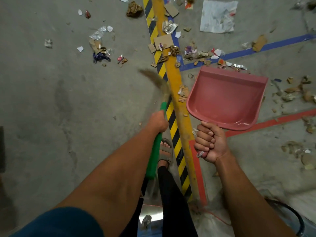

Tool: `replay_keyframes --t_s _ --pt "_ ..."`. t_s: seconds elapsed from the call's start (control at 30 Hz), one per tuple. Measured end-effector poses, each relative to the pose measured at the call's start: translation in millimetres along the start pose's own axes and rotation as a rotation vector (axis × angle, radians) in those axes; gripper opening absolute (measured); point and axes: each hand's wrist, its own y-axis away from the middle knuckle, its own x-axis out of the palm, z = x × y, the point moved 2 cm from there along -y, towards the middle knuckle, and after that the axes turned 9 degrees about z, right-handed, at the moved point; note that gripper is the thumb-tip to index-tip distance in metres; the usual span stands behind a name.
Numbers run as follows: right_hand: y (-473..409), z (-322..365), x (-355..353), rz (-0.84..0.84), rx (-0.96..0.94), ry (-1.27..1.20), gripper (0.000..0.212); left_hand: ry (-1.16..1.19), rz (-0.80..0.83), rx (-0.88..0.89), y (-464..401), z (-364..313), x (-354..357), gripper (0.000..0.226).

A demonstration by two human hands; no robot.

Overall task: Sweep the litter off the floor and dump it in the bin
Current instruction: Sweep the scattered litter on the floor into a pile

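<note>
Gripping a green broom handle [156, 147], the left hand [158, 121] had its fingers wrapped fully round it, and the blurred bristles [158, 82] reached forward over the concrete floor [51, 100] beside a yellow stripe [177, 93] and black-and-yellow hazard tape [172, 120]. The right hand [210, 142] was closed tight round the handle of a pink dustpan [227, 98], which was held with its open edge pointing away, nothing lying in it. Litter [191, 53] lay scattered ahead: cardboard scraps, torn paper and foil wrappers, thickest along the blue tape line [256, 49] just beyond the dustpan's lip, with more to the right and a looser patch [100, 47] well apart on the left. A large crumpled sheet [218, 16] lay farther off. A sandalled foot [165, 150] stood between the broom handle and the hazard tape, and red tape [266, 124] ran under the dustpan.
</note>
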Motion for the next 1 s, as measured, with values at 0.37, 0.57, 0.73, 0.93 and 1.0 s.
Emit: replay_keyframes --t_s 0.37,0.57,0.73,0.93,1.0 --pt "20.4 7.4 12.4 0.009 -0.049 0.019 0.049 0.109 -0.067 0.270 32.9 -8.1 -1.9 0.068" --pt "16.7 4.4 19.2 0.019 -0.047 0.016 0.045 0.249 -0.256 -0.095 58.7 65.1 21.1 0.068" --pt "15.3 -3.4 7.2 0.012 -0.030 0.008 0.044 0.160 -0.042 -0.323 60.8 70.1 50.7 0.051" --pt "32.1 -14.1 -9.9 0.002 -0.026 -0.022 0.044 -0.107 0.224 0.057 35.2 3.6 87.8 0.053" --pt "38.3 -13.9 -13.0 0.032 -0.025 -0.037 0.044 -0.089 0.262 0.171 27.1 -16.2 86.2 0.067"
